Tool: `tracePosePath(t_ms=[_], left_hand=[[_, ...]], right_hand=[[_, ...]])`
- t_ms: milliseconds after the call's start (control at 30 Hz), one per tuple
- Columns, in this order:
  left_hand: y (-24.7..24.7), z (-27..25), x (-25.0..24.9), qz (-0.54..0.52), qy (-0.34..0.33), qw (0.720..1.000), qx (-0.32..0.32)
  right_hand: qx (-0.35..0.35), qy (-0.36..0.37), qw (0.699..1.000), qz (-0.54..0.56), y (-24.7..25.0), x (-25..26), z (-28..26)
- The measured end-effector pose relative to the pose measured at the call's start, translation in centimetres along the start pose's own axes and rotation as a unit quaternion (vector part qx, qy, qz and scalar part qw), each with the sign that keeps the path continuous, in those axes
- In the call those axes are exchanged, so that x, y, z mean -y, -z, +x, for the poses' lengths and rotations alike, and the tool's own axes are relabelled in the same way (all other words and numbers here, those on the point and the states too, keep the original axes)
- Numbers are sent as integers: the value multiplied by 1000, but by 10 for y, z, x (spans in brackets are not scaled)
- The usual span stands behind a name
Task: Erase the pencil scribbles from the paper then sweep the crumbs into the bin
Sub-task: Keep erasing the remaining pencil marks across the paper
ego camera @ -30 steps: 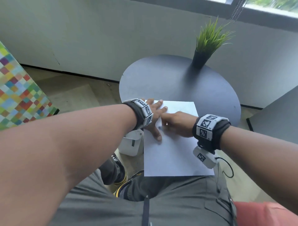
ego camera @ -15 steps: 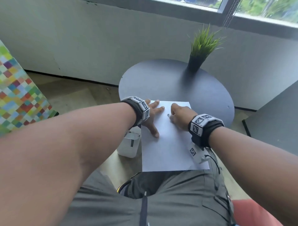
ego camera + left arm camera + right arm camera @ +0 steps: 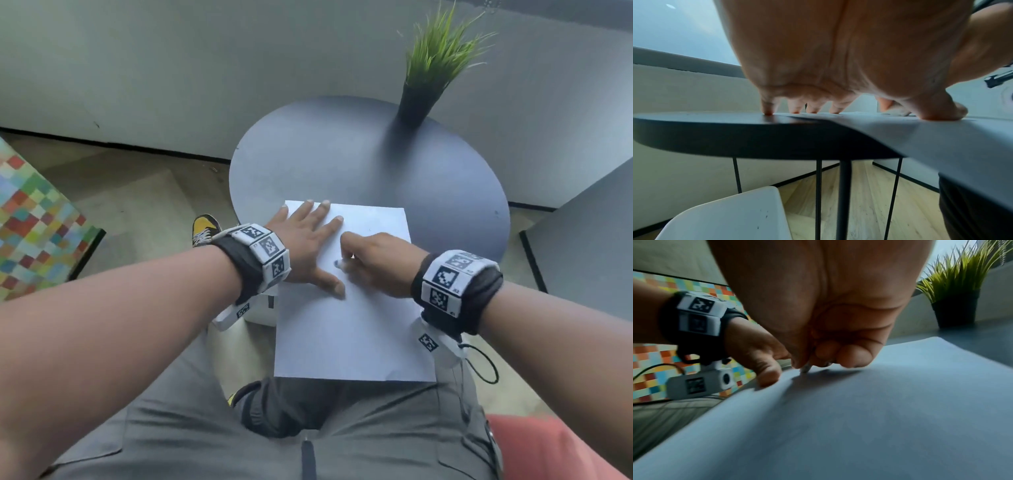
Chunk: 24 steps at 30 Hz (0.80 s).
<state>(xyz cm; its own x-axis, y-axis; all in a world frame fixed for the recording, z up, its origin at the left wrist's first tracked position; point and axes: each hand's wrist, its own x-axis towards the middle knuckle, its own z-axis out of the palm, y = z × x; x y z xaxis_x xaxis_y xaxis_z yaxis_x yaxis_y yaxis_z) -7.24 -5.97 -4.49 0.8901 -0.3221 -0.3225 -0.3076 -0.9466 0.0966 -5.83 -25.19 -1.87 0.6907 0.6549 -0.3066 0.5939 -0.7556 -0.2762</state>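
Left hand point(image 3: 305, 246) flat; right hand point(image 3: 380, 263) apparently pinching.

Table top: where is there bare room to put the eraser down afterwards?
Bare table lies beyond the paper, left of the potted plant, and to the paper's right toward the rim. The paper's upper part is crowded by the left hand and right hand.

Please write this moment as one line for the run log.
phase: erasing | left hand: flat, presses white paper sheet on round dark table | right hand: pinches small eraser on sheet | white bin: beside table
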Motion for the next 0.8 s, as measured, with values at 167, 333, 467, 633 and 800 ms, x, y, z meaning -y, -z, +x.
tracePosePath(t_ms=[167,333,467,633,800], left_hand=[[-4,-1,4,-10,-5,1000,4],[-7,-3,4,-27,-11,1000,7],[-6,-1,7,-9,-11,1000,1],[-2,-1,3,-7,-7,1000,14],[0,-2,1,2,2,1000,25]], right_hand=[[-49,-93,994,4,22,-22,16],[47,37,998,-25,12,1,12],[-39,-65,997,-25,26,-23,29],[47,55,997,-23,12,0,16],[-9,20,999,-32,16,-4,17]])
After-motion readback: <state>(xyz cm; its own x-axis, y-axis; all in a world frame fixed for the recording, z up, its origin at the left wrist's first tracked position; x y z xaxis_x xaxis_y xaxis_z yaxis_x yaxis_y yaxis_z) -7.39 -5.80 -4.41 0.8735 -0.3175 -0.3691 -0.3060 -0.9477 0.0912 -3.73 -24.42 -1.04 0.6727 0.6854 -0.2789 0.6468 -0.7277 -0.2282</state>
